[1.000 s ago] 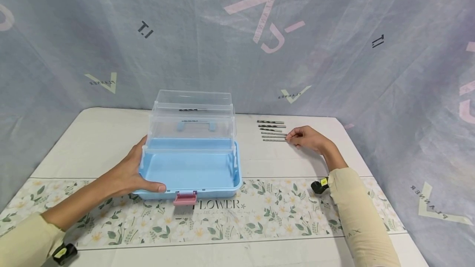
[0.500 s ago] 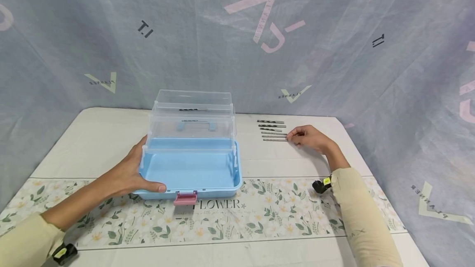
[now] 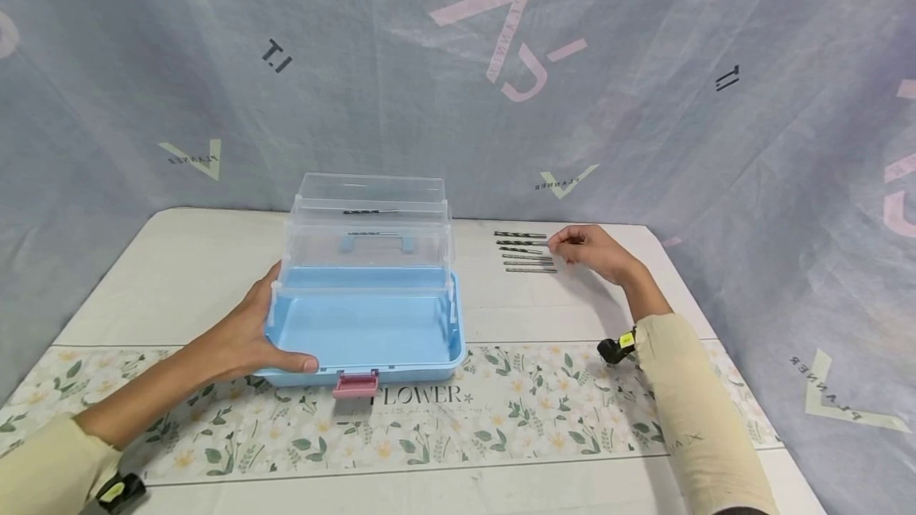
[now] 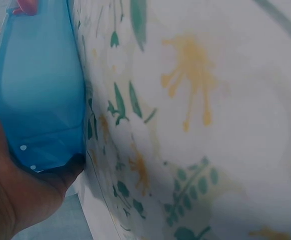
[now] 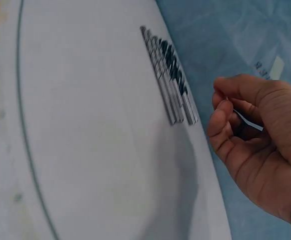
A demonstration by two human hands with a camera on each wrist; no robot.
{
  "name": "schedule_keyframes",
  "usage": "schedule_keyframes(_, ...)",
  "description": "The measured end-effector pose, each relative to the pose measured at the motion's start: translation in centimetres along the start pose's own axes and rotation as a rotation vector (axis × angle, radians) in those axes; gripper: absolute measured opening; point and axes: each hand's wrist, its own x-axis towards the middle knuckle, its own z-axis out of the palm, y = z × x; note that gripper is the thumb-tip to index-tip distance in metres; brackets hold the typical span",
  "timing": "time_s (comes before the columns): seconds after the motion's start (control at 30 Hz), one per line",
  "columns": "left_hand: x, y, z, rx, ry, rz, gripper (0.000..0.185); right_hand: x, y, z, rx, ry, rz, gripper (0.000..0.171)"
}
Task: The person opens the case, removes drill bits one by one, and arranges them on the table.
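A blue toolbox [image 3: 366, 332] with a clear tiered tray section [image 3: 368, 249] stands raised before me. My left hand [image 3: 246, 336] grips its left side, thumb along the front rim; in the left wrist view the hand [image 4: 30, 200] wraps the box's end. Several drill bits lie in a row right of the box, the upper ones black-fluted [image 3: 521, 234], the lower ones plain grey [image 3: 531, 270]. My right hand [image 3: 590, 251] is at the right ends of the upper bits. In the right wrist view its loosely bent fingers [image 5: 265, 145] hold nothing, beside the drill bits [image 5: 169, 75].
Drill bits [image 3: 370, 211] lie in the upper clear trays. A pink latch [image 3: 355, 385] hangs at the box's front. A floral strip [image 3: 558, 412] crosses the white table [image 3: 515, 312]. A grey cloth [image 3: 372, 86] hangs behind the table.
My right hand has moved up and away from the lower grey bits to the upper black ones. The left hand and the toolbox stay put.
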Motion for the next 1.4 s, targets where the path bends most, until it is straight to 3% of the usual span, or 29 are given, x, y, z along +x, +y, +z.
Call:
schedule_keyframes(0.4,0.0,-0.1,0.1,-0.001,0.012,0.017,0.171,1.6,-4.3,1.5,-0.006,-0.037,-0.074,0.040)
schedule_keyframes(0.87,-0.1,-0.1,0.1,-0.002,0.005,0.015,0.170,2.8,-8.5,4.0,-0.003,-0.047,-0.166,0.031)
schedule_keyframes(1.4,-0.1,-0.1,0.1,-0.001,0.008,0.021,0.169,4.0,-15.1,7.9,0.017,-0.072,-0.276,0.026)
